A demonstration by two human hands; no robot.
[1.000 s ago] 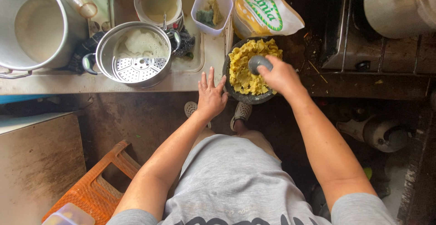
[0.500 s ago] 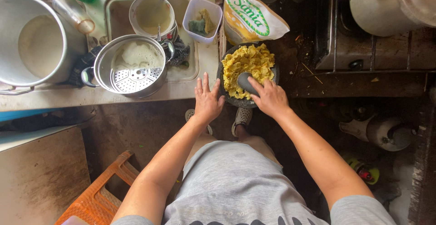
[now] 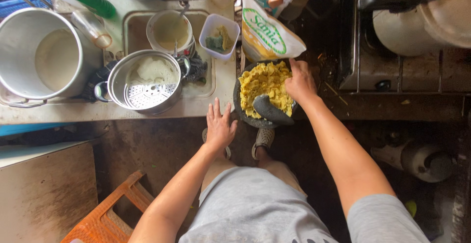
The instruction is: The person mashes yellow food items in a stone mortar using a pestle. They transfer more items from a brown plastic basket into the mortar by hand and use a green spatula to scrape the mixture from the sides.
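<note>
At the counter's near edge, the right hand [image 3: 300,82] has let go of the stone pestle [image 3: 271,110], now lying in the dark mortar [image 3: 244,118], and presses loosely curled fingers into the yellow mash [image 3: 262,83], while the left hand [image 3: 219,126], fingers spread, braces flat on the counter [image 3: 73,113] just left of it.

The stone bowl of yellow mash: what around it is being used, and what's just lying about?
In use: stone mortar, yellow mash, pestle, right hand, left hand on the counter edge.

Lying about: steamer pot, large pot, plastic tub, bag, orange stool.
</note>
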